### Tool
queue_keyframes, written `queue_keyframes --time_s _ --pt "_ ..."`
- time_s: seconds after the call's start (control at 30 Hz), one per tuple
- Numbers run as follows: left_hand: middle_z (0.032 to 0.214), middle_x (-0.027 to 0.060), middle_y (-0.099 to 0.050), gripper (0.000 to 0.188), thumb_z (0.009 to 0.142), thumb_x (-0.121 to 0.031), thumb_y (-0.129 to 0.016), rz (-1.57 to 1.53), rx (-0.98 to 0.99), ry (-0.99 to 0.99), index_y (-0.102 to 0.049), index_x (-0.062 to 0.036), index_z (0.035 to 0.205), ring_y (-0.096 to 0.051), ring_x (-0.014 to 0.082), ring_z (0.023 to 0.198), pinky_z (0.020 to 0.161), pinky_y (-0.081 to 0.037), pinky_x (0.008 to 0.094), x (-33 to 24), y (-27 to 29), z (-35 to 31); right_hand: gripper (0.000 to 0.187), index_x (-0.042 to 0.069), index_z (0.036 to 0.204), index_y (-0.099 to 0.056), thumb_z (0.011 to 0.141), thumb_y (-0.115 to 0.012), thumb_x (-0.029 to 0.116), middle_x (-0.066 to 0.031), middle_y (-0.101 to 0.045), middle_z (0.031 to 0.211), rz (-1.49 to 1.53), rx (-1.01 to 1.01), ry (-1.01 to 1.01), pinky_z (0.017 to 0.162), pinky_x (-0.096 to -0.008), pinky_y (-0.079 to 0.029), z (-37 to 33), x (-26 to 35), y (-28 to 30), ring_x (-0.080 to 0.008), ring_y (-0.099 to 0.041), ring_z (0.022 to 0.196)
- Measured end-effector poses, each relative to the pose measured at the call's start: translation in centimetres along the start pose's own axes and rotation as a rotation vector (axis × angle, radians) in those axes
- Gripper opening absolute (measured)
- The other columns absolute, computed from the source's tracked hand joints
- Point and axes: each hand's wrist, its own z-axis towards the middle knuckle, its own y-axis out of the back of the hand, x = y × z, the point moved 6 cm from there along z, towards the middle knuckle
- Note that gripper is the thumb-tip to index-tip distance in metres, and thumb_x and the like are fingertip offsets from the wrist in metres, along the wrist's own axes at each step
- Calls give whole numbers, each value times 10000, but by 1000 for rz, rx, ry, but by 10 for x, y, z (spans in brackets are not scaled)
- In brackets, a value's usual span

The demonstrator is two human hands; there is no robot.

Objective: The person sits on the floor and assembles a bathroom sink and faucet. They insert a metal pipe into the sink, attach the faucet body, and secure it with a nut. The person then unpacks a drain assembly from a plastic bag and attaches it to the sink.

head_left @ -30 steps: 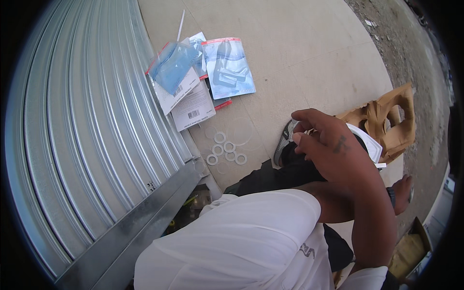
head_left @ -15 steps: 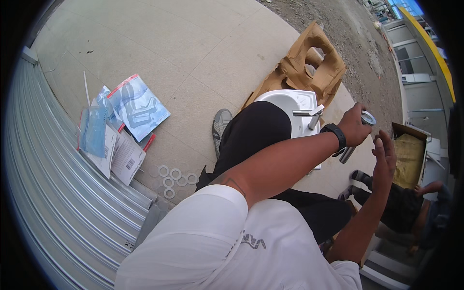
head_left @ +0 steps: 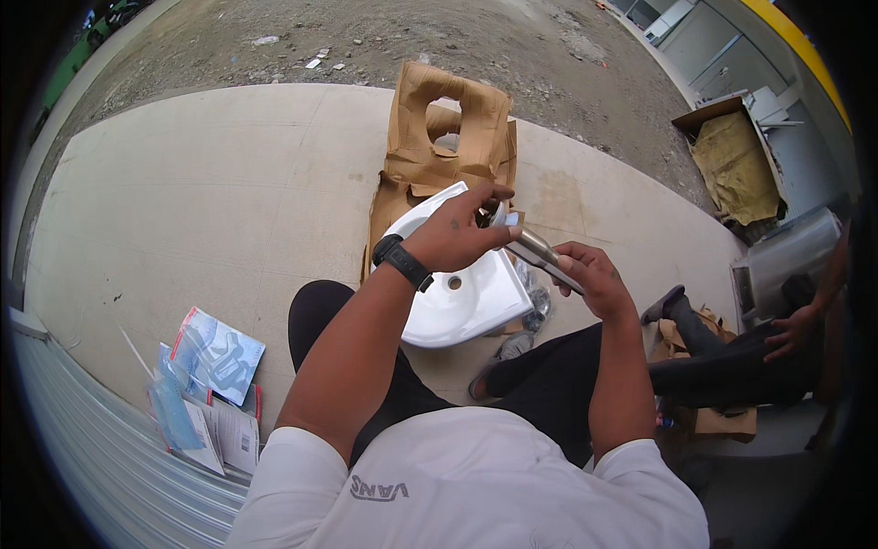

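Note:
In front of my chest I hold a shiny metal tube (head_left: 541, 252) at a slant, like a sink drain pipe. My left hand (head_left: 460, 227), with a black watch at its wrist, has its thumb and fingers around the upper end, where something pale and round partly shows. The fingers of my right hand (head_left: 593, 277) close on the lower end. Just beneath lies a white washbasin (head_left: 430, 316) with a round drain hole. My left hand and forearm cover part of the basin; the tap seen earlier is mostly hidden.
Torn brown cardboard packaging (head_left: 448, 128) lies under and beyond the basin. Blue and white packets (head_left: 219, 357) rest on the floor at left, beside a ribbed metal shutter (head_left: 110, 448). Another person's hand (head_left: 796, 331) and dark-clothed legs are close on the right.
My view has swung round, and the basin now appears straight ahead. My right hand, open and apart before, has closed on the lower end of the tube.

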Motion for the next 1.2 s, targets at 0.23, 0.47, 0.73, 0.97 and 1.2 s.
queue_keyframes --time_s 0.23,0.47,0.73,0.97,1.2 --pt "871 71 -632 323 1066 -294 -569 37 -362 -176 -590 -16 1229 -579 145 733 702 -499 312 -1 0 8 446 -15 1180 -672 1021 -649 402 -41 -662 839 462 78 -156 607 -257 -514 10 -18 23 -97 -596 654" --pt "844 19 -571 224 1069 -291 -529 -145 -472 158 -583 -77 1035 -505 86 663 583 -442 263 43 11 26 410 3 1149 -664 997 -711 381 -62 -657 807 34 -235 382 632 -260 -531 38 -1 29 -116 -619 657" --pt "801 10 -578 202 1050 -299 -570 -344 -391 242 -575 -99 1073 -522 85 587 504 -429 257 59 4 33 480 10 1245 -623 895 -820 273 -93 -670 1043 141 29 -141 777 -301 -553 56 -32 42 -103 -636 976" --pt "845 -8 -603 192 1040 -291 -587 -364 -411 275 -583 -105 1085 -551 78 641 524 -437 249 68 11 20 629 0 1365 -521 913 -803 336 -104 -676 1006 191 -107 -33 714 -276 -542 53 -38 45 -117 -663 873" --pt "840 -8 -581 176 1027 -284 -602 -336 -408 299 -580 -110 1042 -534 59 658 533 -441 240 73 11 18 526 0 1282 -578 982 -727 405 -83 -672 948 213 -175 276 593 -243 -521 52 -26 34 -113 -632 643"
